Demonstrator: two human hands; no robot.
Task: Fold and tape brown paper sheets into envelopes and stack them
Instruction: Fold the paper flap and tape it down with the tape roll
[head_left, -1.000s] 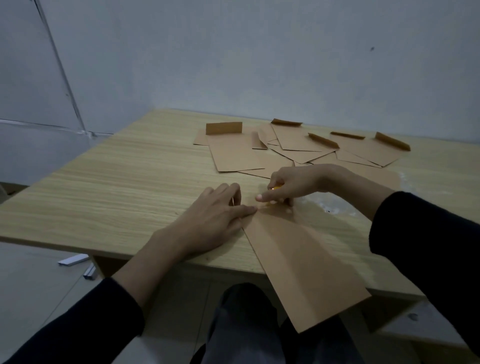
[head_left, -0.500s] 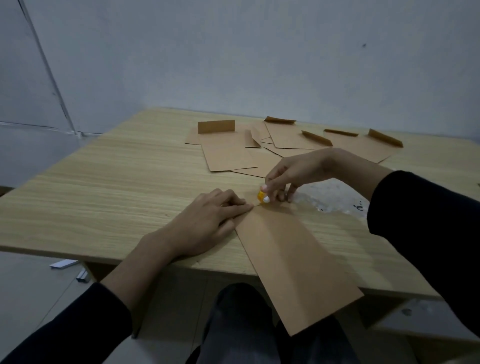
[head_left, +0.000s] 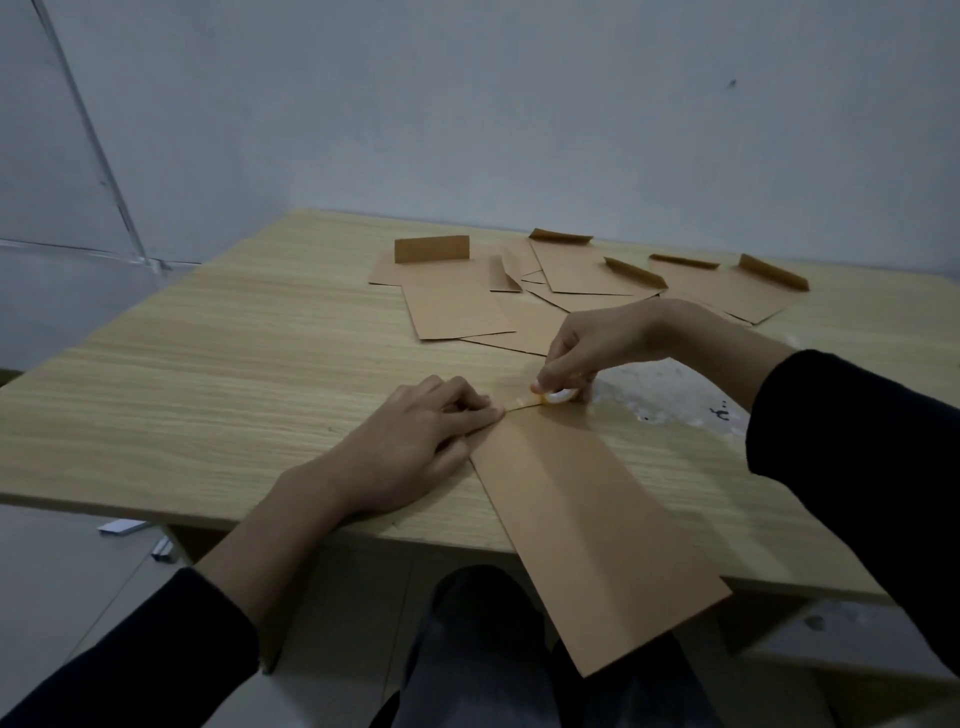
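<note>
We note the folded brown sheet (head_left: 587, 519) lying slantwise, its near end overhanging the front edge of the surface (head_left: 208, 364) above the person's lap. The left hand (head_left: 415, 447) rests palm-down beside it, fingers relaxed, index fingertip pressing the sheet's far left corner. Just beyond, the right hand (head_left: 587, 348) pinches a small tape roll (head_left: 561, 396) against the sheet's far end. Further back, envelopes (head_left: 457, 306) lie scattered and overlapping, several with flaps standing up.

Wood table (head_left: 208, 364): folded brown sheet (head_left: 597, 519) overhangs near edge; brown envelopes (head_left: 457, 312) spread at back.
</note>
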